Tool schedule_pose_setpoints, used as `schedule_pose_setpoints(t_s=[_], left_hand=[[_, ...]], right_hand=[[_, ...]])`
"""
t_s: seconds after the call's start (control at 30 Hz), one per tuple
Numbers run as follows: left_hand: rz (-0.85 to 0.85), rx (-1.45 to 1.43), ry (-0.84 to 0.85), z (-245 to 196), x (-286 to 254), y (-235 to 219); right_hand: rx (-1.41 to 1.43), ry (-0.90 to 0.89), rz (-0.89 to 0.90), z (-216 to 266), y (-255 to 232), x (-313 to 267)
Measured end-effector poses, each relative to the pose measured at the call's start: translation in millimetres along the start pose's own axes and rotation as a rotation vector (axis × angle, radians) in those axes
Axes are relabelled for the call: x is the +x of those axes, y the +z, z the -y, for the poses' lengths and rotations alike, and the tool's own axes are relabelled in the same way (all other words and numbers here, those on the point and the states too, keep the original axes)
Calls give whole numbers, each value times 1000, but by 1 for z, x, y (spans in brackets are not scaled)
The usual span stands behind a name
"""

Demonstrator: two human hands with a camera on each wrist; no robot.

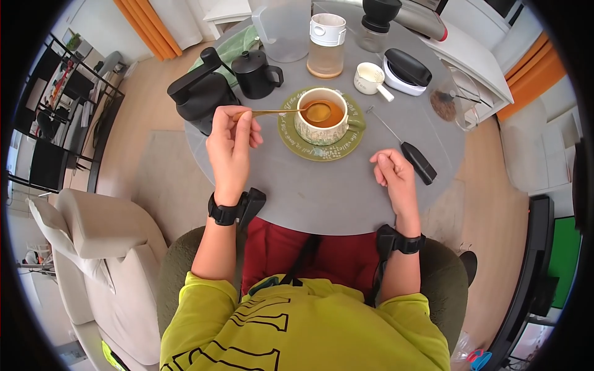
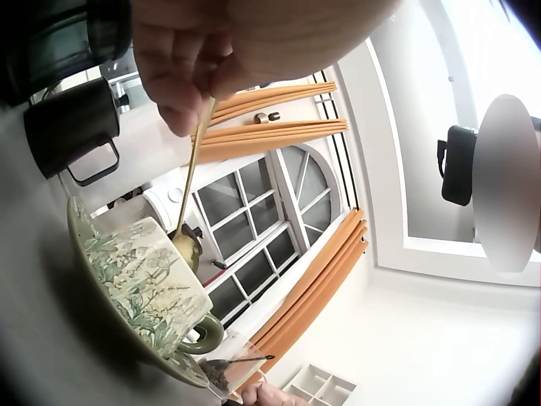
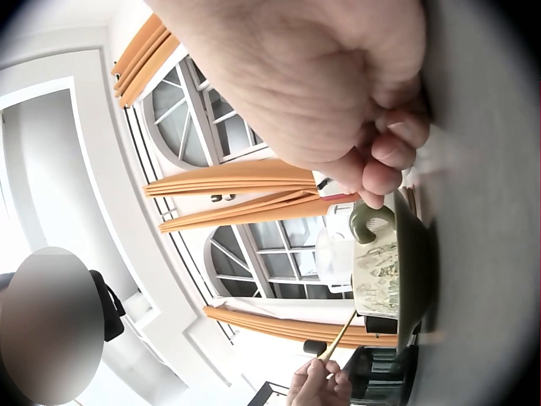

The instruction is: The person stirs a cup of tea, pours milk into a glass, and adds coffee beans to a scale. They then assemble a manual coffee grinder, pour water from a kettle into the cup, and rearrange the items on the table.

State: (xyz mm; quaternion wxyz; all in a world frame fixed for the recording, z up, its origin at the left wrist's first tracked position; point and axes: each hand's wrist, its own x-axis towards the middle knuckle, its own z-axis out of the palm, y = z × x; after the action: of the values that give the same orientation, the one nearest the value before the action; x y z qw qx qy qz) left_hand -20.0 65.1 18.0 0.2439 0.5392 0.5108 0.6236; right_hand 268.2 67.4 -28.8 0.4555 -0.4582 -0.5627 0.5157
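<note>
With our left hand we pinch a gold spoon, its bowl over the brown drink in a patterned cup on a green saucer; our right hand, fingers loosely curled and holding nothing, is near a black frother.

Pale lettering circled the rim of the green saucer: "fell in love" could be read at the lower left and "the valley" at the right; the other words were partly hidden or too small. Tiny writing on the small white cup and outlined letters across the yellow-green shirt were unreadable.
</note>
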Motion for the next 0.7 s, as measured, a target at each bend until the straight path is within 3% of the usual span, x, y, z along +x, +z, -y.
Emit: schedule_pose_setpoints(t_s=[0.13,0.23,0.47,0.7], left_hand=[[80,14,-27,6,2,0],[29,-24,-41,10,0,3],[90,-105,-97,11,12,3],[41,-622,-315,35,32,-2]], right_hand=[[1,7,1,1,0,-1],[7,3,-1,1,0,-1],[38,20,-11,2,-1,1],[46,83,-37,24,0,11]])
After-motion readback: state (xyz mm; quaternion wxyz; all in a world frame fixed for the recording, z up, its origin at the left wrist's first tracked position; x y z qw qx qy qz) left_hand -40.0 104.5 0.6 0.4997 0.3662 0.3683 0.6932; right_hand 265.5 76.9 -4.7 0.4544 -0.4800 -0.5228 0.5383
